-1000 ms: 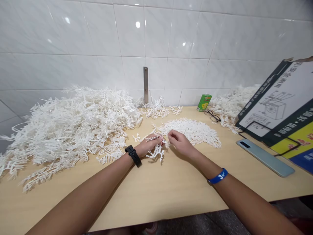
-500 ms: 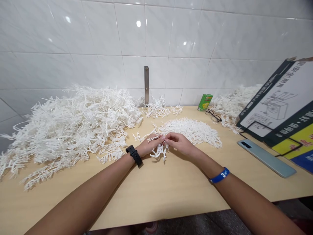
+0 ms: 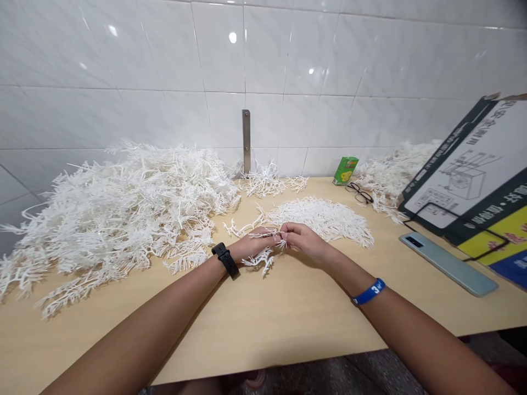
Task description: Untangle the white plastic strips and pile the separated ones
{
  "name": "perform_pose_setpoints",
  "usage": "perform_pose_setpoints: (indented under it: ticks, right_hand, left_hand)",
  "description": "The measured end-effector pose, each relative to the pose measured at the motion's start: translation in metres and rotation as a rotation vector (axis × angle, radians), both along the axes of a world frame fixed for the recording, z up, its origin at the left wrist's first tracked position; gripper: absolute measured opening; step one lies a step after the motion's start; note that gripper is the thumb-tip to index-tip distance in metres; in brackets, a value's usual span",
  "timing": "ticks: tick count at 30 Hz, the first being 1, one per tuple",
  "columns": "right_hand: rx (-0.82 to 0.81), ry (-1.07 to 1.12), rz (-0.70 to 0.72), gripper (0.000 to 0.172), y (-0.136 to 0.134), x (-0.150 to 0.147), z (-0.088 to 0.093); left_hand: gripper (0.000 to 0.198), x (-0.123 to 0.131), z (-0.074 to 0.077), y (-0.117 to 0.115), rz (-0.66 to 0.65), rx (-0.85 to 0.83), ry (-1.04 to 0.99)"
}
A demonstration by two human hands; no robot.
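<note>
My left hand, with a black watch at its wrist, is closed on a white branching plastic sprig that hangs below the fingers. Fingertips of my right hand pinch the sprig's small end tips, close against the left thumb. A blue band circles the right forearm. Just beyond my hands lies a flat pile of short white sprigs. On the left rises a big tangled heap of white branching sprigs. A few loose stems lie behind my left hand.
A phone and a printed cardboard box with a black wire frame are at the right. Glasses, a green carton and another white heap stand farther back. A metal strip is fixed against the tiled wall.
The hanging sprig has swung left and turned beneath my left hand. My right fingers have shifted slightly right, now at a small tip of it.
</note>
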State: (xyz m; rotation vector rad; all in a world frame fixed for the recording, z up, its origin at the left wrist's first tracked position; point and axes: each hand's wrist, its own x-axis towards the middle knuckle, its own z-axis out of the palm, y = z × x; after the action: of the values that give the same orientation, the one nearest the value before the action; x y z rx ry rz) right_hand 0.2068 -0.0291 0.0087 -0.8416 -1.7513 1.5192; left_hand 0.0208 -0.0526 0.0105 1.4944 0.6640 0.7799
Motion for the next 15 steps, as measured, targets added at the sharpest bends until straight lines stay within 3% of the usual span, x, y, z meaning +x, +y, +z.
perform_pose_setpoints:
  ticks: [3, 6, 8, 12, 15]
  right_hand:
    - [-0.058, 0.092, 0.005, 0.023, 0.0010, 0.0012, 0.0005]
    - [-0.070, 0.213, -0.043, 0.025, 0.0019, 0.0030, 0.0026]
    - [0.030, 0.134, -0.131, 0.024, 0.0026, 0.0036, 0.0037]
    - [0.386, -0.183, -0.337, 0.017, 0.0050, 0.0036, 0.0034]
    - [0.437, -0.192, -0.369, 0.019, 0.0051, 0.0035, 0.0036]
  left_hand:
    - [0.035, 0.0003, 0.0012, 0.0004, -0.019, -0.072, -0.066]
    - [0.036, 0.0007, 0.0012, 0.0009, 0.049, -0.144, -0.142]
    - [0.035, 0.0008, -0.0003, 0.0014, 0.104, -0.176, -0.167]
    - [0.034, 0.0007, -0.0031, 0.0017, 0.188, -0.203, -0.154]
    - [0.034, 0.0004, -0.0037, 0.0019, 0.225, -0.181, -0.125]
